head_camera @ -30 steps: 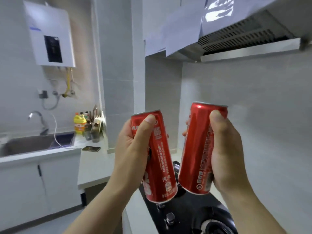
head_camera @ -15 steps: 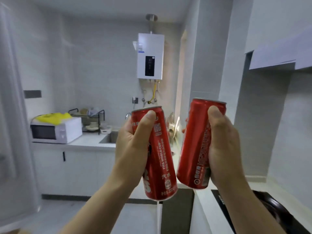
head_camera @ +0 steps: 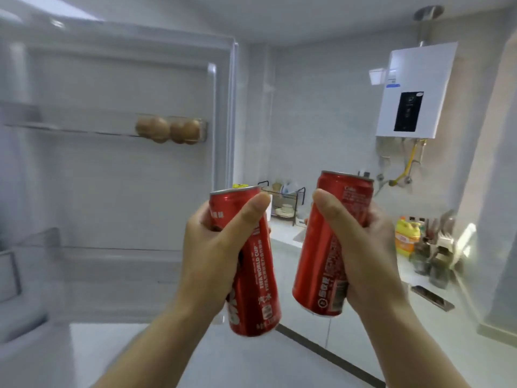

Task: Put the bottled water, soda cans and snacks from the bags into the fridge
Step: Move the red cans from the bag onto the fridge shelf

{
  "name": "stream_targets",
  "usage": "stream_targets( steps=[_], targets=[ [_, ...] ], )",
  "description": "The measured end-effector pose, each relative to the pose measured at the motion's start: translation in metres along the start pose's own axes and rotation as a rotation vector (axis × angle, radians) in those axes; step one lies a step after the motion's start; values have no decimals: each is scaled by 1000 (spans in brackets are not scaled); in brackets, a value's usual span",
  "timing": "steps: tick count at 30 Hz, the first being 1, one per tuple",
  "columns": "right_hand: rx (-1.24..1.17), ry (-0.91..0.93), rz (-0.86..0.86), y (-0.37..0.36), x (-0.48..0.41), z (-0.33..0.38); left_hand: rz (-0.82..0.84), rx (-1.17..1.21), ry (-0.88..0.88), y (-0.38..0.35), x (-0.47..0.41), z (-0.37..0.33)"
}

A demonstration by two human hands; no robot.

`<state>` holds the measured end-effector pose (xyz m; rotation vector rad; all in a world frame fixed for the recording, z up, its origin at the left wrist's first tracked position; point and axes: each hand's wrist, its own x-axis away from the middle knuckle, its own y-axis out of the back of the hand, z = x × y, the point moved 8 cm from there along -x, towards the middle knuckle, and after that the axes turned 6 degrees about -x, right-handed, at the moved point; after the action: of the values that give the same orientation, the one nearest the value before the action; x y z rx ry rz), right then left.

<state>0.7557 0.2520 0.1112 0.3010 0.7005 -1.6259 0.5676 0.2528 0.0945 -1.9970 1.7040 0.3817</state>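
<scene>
Aloft, soda cans [head_camera: 258,278] (one per hand [head_camera: 214,247])

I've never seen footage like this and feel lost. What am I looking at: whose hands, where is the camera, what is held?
No machine here: a person wears a wide-angle camera on the head, so the one picture looks forward and down at their own arms. The left hand grips one red soda can, the right hand grips a second can. On the left is the open fridge, with brown eggs on a shelf. On the right, a kitchen counter carries a yellow bottle.
</scene>
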Motion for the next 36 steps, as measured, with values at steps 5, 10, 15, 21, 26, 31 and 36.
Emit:
stream_targets(
  steps=[5, 10, 15, 21, 26, 31, 36],
  targets=[
    [-139, -64, 205, -69, -30, -43, -178, -110, -63, 61, -19, -2],
    [-255, -88, 377, -139, -47, -70, -354, -234, -113, 111, -29, -15],
    [-364, -129, 518, -197, -48, -94, -510, -368, -171, 149, -24, -28],
    [-455, -194, 642, -254, -32, -120, -695, -469, -178, 194, -10, -36],
    [-484, -261, 722, -306, -14, -138, -798, -505, -172, 235, 2, -43],
    [-503, -279, 770, -361, 3, -146, -856, -521, -187, 284, 5, -53],
    [-517, -259, 781, -421, 18, -148, -862, -568, -185, 343, 2, -68]
  ],
)
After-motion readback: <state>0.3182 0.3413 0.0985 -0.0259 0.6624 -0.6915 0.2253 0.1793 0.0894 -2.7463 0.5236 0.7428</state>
